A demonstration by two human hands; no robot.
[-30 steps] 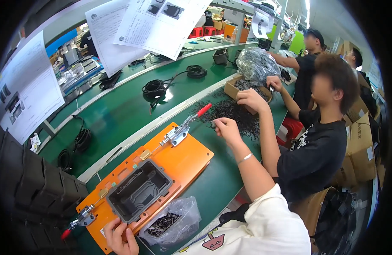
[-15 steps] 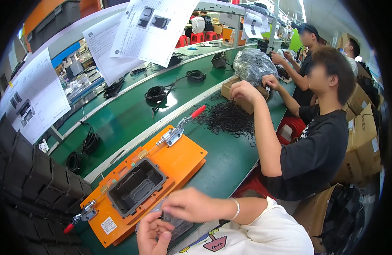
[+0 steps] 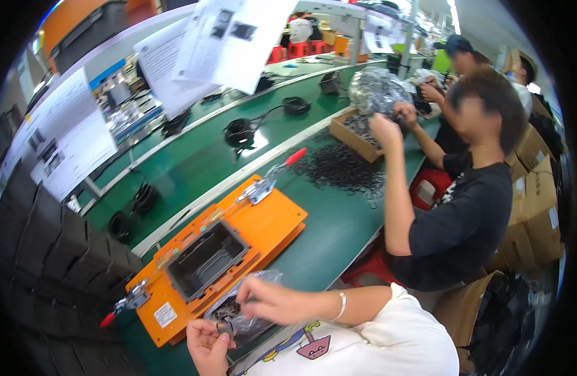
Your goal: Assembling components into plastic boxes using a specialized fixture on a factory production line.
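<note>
Pinching a small dark part (image 3: 224,327), left hand (image 3: 207,341); right hand (image 3: 269,299) fingers seemingly closed on clear bag (image 3: 251,301).

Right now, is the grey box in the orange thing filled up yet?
Not yet. The grey box sits in the orange jig and looks empty inside. The left hand pinches a small dark part, and the right hand reaches into the clear bag of parts. Both red-handled clamps stand open.

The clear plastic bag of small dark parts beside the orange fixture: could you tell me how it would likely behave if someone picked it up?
The clear plastic bag looks thin and crinkled, so it would probably sag and flop. The small dark parts inside would likely shift and pool. Its mouth seems open under the right hand, so tilting may spill them.
</note>
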